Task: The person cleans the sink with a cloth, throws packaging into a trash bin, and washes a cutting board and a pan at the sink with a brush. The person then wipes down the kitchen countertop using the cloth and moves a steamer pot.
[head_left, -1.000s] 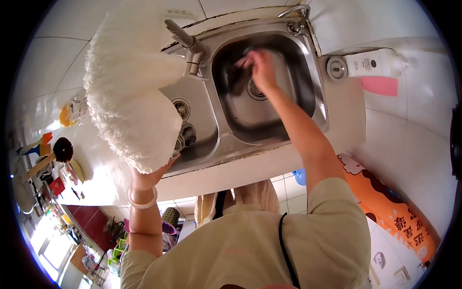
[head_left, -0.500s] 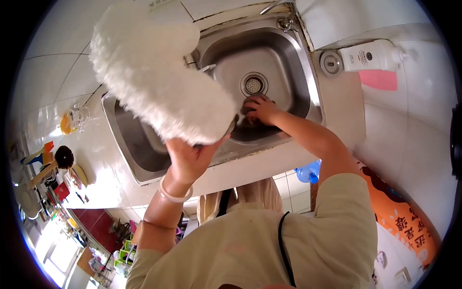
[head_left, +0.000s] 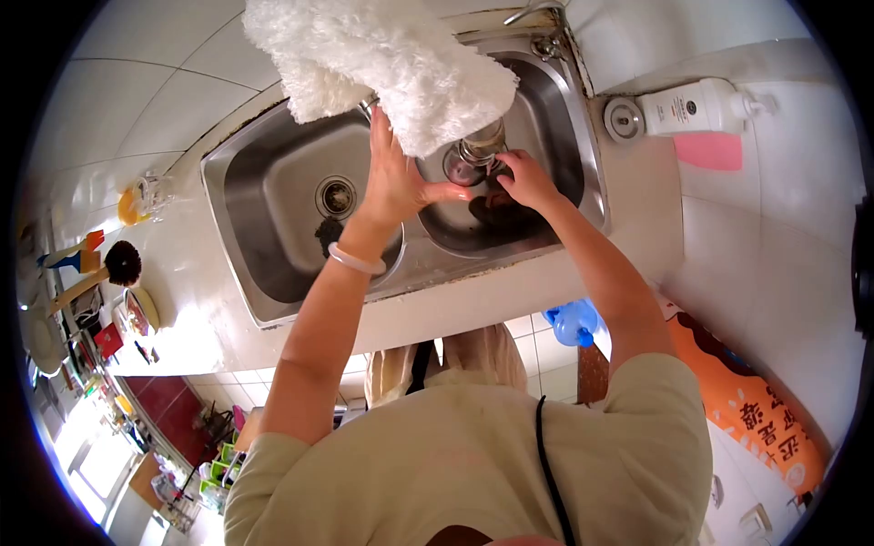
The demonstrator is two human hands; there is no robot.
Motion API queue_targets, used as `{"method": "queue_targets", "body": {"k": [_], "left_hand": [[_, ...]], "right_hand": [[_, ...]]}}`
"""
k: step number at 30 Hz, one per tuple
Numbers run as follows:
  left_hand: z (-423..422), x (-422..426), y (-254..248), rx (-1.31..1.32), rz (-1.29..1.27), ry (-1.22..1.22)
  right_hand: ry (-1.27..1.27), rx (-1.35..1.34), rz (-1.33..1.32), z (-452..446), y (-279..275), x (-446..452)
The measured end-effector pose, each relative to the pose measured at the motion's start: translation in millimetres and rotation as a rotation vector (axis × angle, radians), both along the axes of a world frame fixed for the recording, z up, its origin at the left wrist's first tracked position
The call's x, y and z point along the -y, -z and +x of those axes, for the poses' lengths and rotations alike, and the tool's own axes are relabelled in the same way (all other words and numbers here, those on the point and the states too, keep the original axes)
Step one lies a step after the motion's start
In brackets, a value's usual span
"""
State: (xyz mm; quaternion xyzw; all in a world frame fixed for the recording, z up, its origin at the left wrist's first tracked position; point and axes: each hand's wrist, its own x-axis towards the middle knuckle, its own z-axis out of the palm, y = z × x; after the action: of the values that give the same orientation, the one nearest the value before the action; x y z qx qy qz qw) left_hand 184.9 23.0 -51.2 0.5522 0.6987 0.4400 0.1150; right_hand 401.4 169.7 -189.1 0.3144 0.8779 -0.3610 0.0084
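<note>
A white, fluffy thing (head_left: 391,68) hangs in front of the camera, covering the upper part of the sink. My left hand (head_left: 393,177) is over the sink divider with its thumb stretched right and fingers pointing up. Its fingertips are partly hidden by the fluff. My right hand (head_left: 528,182) is over the right basin (head_left: 569,173), fingers curled at the edge of a shiny, round, metal or glass thing (head_left: 487,141). What that thing is cannot be made out. A dark clump (head_left: 328,235) lies in the left basin (head_left: 259,196) below its drain (head_left: 337,196).
A faucet (head_left: 537,14) stands behind the right basin. On the right counter are a white pump bottle (head_left: 696,107), a round metal strainer (head_left: 625,120) and a pink sheet (head_left: 708,152). Left are a dark round brush (head_left: 123,262) and a clear jar (head_left: 150,198). A blue bottle (head_left: 574,320) stands below.
The fluffy thing has shifted up and right, uncovering the left basin. My left hand has moved up and right with its thumb spread. My right hand has risen toward the shiny thing.
</note>
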Motion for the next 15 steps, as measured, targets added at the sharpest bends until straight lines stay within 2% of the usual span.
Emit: {"method": "queue_targets", "body": {"k": [1,3,5,6,8,9,11,13,14,15], "left_hand": [[-5.3,0.2,11.7,0.020,-0.055,0.010],[-9.3,-5.2,-2.3,-0.082,-0.113,0.111],[-7.8,1.1,0.8,-0.181,-0.153,0.079],[-5.8,2.7,-4.1,-0.207,-0.136,0.073],[-5.0,6.1,-10.7,-0.230,-0.121,0.069],[-5.6,6.7,-12.3,-0.224,-0.140,0.074],[-4.8,8.9,-11.9,-0.218,-0.157,0.077],[-1.1,14.0,-6.2,-0.226,-0.160,0.046],[1.9,16.4,-1.6,-0.224,-0.160,0.046],[6.3,18.0,2.3,-0.162,-0.041,-0.033]], "right_hand": [[0.053,-0.058,-0.017,-3.4,-1.8,3.0],[0.101,0.002,-0.065,-6.4,1.8,8.8],[0.347,-0.078,-0.473,-9.6,5.9,17.8],[0.345,-0.074,-0.476,-14.1,-7.8,25.6],[0.772,-0.158,-1.122,-20.8,-33.7,43.8],[0.773,-0.153,-1.122,-24.1,-33.1,51.5],[0.908,-0.379,-1.493,-34.0,-31.6,64.7],[0.977,-0.432,-1.538,-54.8,-38.9,79.7],[1.000,-0.580,-1.613,-64.7,-33.9,86.4],[1.021,-0.733,-1.682,-75.9,-40.9,92.9]]}}
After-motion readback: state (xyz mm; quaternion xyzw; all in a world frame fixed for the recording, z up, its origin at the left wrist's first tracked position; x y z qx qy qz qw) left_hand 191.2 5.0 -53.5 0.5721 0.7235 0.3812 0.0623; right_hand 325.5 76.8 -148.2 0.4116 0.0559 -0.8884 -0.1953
